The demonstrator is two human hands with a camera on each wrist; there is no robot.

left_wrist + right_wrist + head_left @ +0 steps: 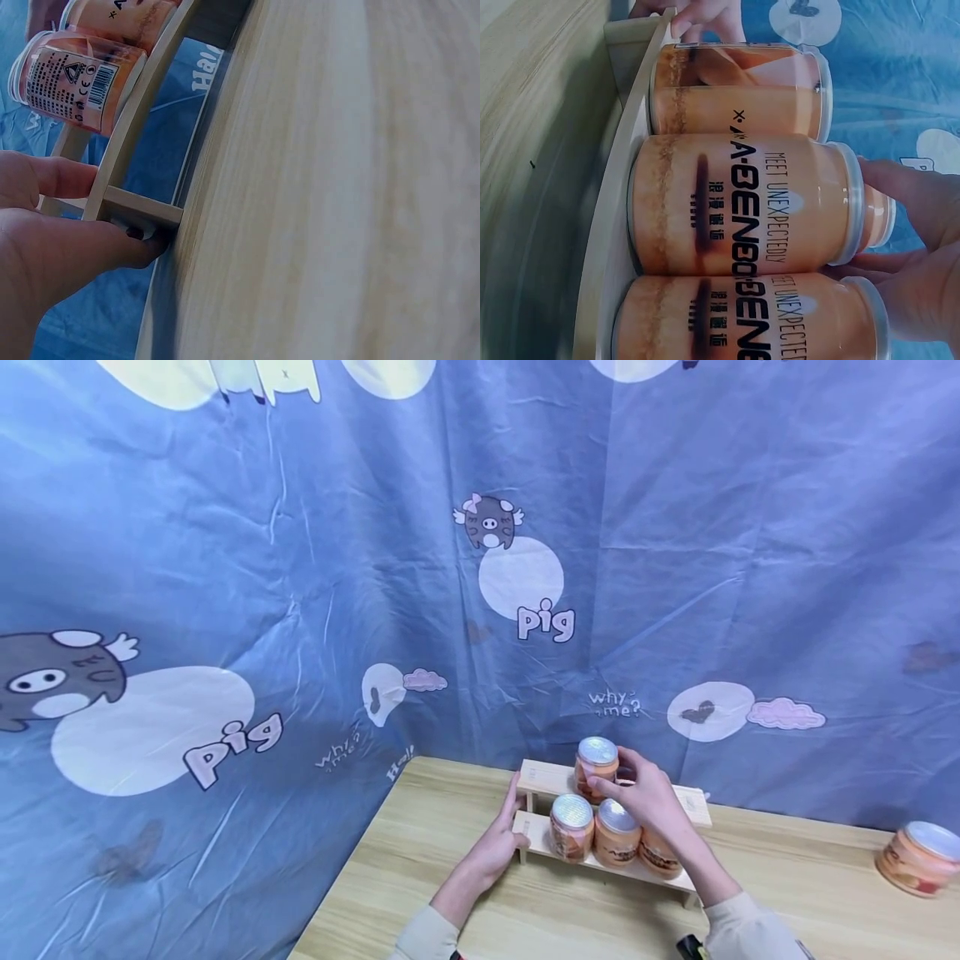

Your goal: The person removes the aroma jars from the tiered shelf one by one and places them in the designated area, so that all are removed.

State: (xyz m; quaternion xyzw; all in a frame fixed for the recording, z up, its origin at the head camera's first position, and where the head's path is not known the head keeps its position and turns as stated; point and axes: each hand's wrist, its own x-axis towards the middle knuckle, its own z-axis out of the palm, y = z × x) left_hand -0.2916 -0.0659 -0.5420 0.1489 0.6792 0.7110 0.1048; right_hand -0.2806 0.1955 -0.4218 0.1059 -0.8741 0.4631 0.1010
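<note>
fingers (607,789) grip top can (596,766), left hand (497,847) holds rack (537,777), spare can (918,857) well apart

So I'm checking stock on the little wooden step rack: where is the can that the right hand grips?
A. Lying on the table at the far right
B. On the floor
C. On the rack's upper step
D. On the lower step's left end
C: the right hand grips the can standing on the upper step of the rack, above the cans on the lower step.
</note>
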